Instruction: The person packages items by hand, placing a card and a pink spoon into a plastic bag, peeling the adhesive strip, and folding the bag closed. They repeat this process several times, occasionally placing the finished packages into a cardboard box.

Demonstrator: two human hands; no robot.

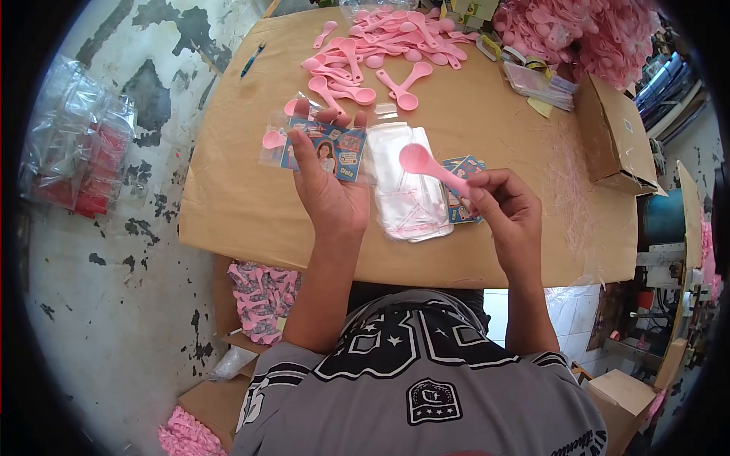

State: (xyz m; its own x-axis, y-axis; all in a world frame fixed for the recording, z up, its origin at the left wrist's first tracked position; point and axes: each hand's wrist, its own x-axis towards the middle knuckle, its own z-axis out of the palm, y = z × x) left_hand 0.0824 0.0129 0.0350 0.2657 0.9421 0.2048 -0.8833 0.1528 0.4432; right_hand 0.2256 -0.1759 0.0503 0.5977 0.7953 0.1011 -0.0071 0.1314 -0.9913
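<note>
My left hand [328, 182] is closed on a blue printed card [346, 156], the thumb pressed over its front. Clear plastic shows around the card's edges, and a pink spoon end [274, 139] sticks out at its left. Between the thumb and fingers of my right hand [511, 205], a pink double-ended measuring spoon [418, 159] is pinched by one end, its larger bowl pointing left. Beneath it on the table lies a stack of clear plastic bags [403, 205]. More blue cards [464, 166] are partly hidden behind my right hand.
A pile of pink spoons [395, 42] covers the far side of the brown table [243, 182], with a pen [252, 61] to its left. A cardboard box [616, 137] and a big heap of pink spoons [578, 34] stand at the right. Bagged goods [84, 144] sit at far left.
</note>
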